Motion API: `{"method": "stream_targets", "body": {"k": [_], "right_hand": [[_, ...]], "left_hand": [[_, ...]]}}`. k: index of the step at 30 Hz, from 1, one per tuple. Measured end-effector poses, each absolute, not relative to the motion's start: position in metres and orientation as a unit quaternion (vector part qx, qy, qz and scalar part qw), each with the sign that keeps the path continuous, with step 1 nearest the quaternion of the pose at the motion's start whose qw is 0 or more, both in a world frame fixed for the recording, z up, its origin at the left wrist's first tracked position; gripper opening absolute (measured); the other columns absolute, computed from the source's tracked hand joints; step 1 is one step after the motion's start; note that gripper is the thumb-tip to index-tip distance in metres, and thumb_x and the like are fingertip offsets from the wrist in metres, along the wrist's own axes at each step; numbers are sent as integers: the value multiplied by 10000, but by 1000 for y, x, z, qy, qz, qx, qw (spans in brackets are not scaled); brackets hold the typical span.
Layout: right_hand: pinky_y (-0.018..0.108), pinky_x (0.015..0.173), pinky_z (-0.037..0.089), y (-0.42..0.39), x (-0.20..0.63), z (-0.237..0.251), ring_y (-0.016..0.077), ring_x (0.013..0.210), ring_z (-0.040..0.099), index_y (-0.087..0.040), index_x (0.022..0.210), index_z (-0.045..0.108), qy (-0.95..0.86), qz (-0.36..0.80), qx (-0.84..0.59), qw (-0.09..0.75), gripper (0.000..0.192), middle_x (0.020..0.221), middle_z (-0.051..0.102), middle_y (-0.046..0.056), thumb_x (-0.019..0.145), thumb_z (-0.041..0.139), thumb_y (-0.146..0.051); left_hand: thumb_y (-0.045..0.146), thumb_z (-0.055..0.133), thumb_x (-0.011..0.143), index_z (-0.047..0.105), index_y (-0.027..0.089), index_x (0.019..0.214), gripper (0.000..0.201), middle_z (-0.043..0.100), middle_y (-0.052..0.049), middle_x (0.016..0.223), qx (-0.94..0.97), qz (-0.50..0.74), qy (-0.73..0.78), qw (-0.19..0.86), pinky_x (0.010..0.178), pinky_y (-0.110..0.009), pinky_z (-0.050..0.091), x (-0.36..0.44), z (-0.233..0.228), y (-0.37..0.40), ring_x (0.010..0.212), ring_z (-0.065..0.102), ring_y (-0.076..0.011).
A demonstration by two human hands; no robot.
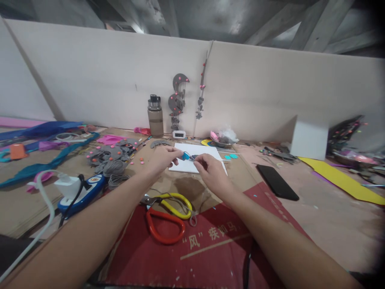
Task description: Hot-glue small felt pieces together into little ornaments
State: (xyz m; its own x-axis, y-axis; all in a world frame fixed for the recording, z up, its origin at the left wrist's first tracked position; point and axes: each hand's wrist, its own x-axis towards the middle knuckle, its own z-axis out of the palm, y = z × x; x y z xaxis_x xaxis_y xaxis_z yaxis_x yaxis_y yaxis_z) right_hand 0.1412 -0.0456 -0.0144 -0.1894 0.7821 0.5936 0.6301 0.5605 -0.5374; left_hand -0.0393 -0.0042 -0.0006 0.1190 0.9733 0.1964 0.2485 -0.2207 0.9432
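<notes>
My left hand [166, 157] is closed in a pinch on a small blue piece [185, 155], above a white sheet [182, 167]. Close by on its right, my right hand [210, 170] has its fingertips pressed together at a small dark grey bit [194, 157], too small to make out. Thin cord seems to run between the two hands. Nearer to me, scissors [168, 218] with one yellow and one red handle lie on the cardboard, a grey cord looped across them. Turquoise cut-outs [231, 156] rest at the sheet's right side.
Grey felt pieces with coloured beads [111, 154], cord bundles [116, 168] and a blue power strip [90, 192] lie to the left. A bottle [155, 118] and a small clock [179, 135] stand at the back. A phone [276, 182] and yellow sheet [343, 180] lie right.
</notes>
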Motion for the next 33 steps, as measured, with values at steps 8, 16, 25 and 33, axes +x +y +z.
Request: {"method": "stream_targets", "body": {"k": [8,16,25,33], "right_hand": [[305,728,413,-41,141,-20,150,791,524,-180,930,548,-730,169,-477,459,193,869,595,31,790,540,-313],[264,623,423,-41,139,-19,116,671,524,-175,851,569,-702,270,-446,486,143,761,591,5,785,539,-299],[265,589,485,-43,135,-13,111,588,586,-189,756,486,-581,388,-405,590,201,651,548,-36,718,623,-331],[293,667,490,-48,132,-14,127,707,582,-199,848,493,-638,302,-426,566,154,786,568,-6,748,583,-274]], "left_hand": [[284,552,733,675,161,740,174,648,-10,655,780,407,419,224,550,-219,398,-28,4,-21,576,547,-106],[314,565,773,617,149,847,188,625,-19,699,781,417,352,303,565,-224,409,-25,4,-20,606,533,-105],[364,560,774,624,139,854,248,632,-36,731,743,434,354,366,559,-221,422,-21,3,-24,607,532,-103],[268,537,751,627,158,757,142,635,-14,694,754,450,399,264,584,-223,414,-21,6,-32,632,547,-115]]}}
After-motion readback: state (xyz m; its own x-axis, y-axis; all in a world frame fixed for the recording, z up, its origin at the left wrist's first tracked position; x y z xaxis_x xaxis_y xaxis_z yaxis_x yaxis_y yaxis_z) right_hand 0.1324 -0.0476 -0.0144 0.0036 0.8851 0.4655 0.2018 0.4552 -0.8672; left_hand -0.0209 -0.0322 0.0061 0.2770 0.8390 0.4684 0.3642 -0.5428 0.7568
